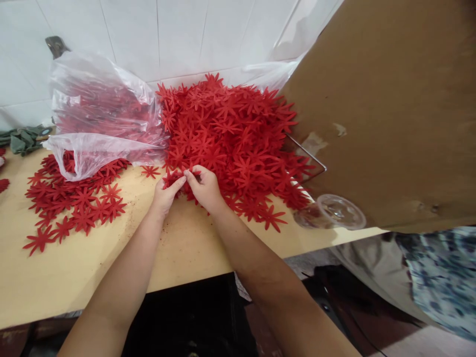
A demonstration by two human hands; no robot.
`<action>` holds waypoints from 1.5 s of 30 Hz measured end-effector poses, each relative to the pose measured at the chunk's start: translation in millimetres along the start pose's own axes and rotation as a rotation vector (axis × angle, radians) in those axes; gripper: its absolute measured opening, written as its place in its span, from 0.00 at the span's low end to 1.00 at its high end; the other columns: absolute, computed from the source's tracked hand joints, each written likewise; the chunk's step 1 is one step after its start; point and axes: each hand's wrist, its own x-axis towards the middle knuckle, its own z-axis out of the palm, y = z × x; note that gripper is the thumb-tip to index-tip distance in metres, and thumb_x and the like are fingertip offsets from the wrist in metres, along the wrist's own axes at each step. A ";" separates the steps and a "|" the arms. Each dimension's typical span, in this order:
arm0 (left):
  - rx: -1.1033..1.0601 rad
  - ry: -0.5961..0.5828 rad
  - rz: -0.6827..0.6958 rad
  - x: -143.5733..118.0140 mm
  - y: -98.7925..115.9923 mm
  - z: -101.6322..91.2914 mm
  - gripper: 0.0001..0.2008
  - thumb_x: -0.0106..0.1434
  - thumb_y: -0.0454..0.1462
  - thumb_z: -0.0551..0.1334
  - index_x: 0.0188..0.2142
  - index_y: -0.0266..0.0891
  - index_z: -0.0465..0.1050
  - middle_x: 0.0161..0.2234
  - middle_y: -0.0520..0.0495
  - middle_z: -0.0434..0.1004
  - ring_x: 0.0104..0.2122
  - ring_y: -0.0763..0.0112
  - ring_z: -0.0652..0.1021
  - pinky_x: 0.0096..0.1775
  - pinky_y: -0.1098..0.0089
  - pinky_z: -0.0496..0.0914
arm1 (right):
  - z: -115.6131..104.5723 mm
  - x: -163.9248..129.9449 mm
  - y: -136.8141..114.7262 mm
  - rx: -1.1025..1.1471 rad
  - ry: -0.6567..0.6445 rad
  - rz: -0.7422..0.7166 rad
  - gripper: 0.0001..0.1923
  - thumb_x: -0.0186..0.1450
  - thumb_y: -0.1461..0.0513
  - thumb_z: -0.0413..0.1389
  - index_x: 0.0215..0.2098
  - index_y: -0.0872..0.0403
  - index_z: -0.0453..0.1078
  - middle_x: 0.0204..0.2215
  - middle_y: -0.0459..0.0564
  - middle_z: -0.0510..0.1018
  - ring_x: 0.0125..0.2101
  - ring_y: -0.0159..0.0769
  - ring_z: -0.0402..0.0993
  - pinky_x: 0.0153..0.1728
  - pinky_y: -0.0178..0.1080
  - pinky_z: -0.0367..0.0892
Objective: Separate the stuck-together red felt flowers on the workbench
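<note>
Both of my hands meet at the front edge of a large heap of red flower-shaped cutouts [223, 134]. My left hand [165, 194] is closed, its thumb pressing on a red flower cutout [171, 177]. Close beside it, my right hand [205, 187] pinches at the same piece with thumb and fingers. The fingertips partly hide the piece. One loose red cutout [150, 171] lies on the table just left of my hands. Farther left spreads a flatter pile of darker red cutouts [74, 203].
A clear plastic bag [107, 114] full of red pieces lies at the back left. On the right, a big brown board [390, 114] leans beside a clear plastic cup [342, 212] lying on its side. Green cloth [25, 140] sits at the far left of the wooden table [186, 258].
</note>
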 end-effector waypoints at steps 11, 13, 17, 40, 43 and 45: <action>0.062 0.124 0.069 6.2 -4.7 -5.2 0.07 0.46 0.38 0.65 0.24 0.36 0.70 0.20 0.55 0.69 0.21 0.80 0.67 0.28 0.74 0.63 | 2.0 2.5 -1.7 0.205 -0.101 0.131 0.10 0.50 0.59 0.57 0.29 0.54 0.64 0.28 0.45 0.72 0.29 0.29 0.68 0.35 0.36 0.65; 0.033 0.154 0.073 7.6 -5.9 -5.9 0.08 0.45 0.38 0.65 0.25 0.36 0.70 0.21 0.54 0.70 0.23 0.79 0.69 0.31 0.73 0.65 | 3.0 1.4 -2.9 0.259 -0.119 0.174 0.13 0.49 0.58 0.59 0.30 0.53 0.63 0.30 0.45 0.72 0.30 0.29 0.69 0.35 0.36 0.66; 0.056 0.143 0.059 10.4 -6.5 -9.1 0.10 0.42 0.37 0.67 0.25 0.36 0.71 0.22 0.54 0.71 0.24 0.78 0.71 0.36 0.71 0.67 | 4.4 -0.5 -4.5 0.250 -0.107 0.221 0.17 0.46 0.57 0.61 0.30 0.53 0.62 0.26 0.43 0.72 0.26 0.29 0.68 0.32 0.36 0.66; 0.079 0.095 -0.008 6.5 2.4 -7.6 0.14 0.41 0.42 0.68 0.23 0.36 0.70 0.17 0.56 0.67 0.20 0.78 0.68 0.30 0.72 0.65 | 1.9 -2.6 -5.7 -0.091 -0.003 -0.071 0.22 0.53 0.55 0.57 0.44 0.56 0.65 0.41 0.56 0.71 0.41 0.38 0.69 0.45 0.43 0.65; 0.077 0.060 0.013 6.9 1.3 -7.2 0.15 0.39 0.41 0.69 0.24 0.35 0.70 0.19 0.55 0.69 0.22 0.78 0.69 0.31 0.72 0.64 | 3.1 -0.2 -1.3 0.094 -0.103 0.099 0.30 0.47 0.53 0.62 0.46 0.55 0.62 0.42 0.54 0.71 0.41 0.37 0.70 0.44 0.42 0.66; 0.097 0.066 0.022 7.2 0.4 -7.7 0.14 0.39 0.41 0.68 0.24 0.36 0.70 0.20 0.55 0.70 0.23 0.78 0.69 0.32 0.72 0.64 | 2.8 1.0 -1.0 0.155 -0.130 0.120 0.27 0.46 0.54 0.62 0.42 0.55 0.63 0.40 0.53 0.73 0.40 0.35 0.70 0.44 0.41 0.66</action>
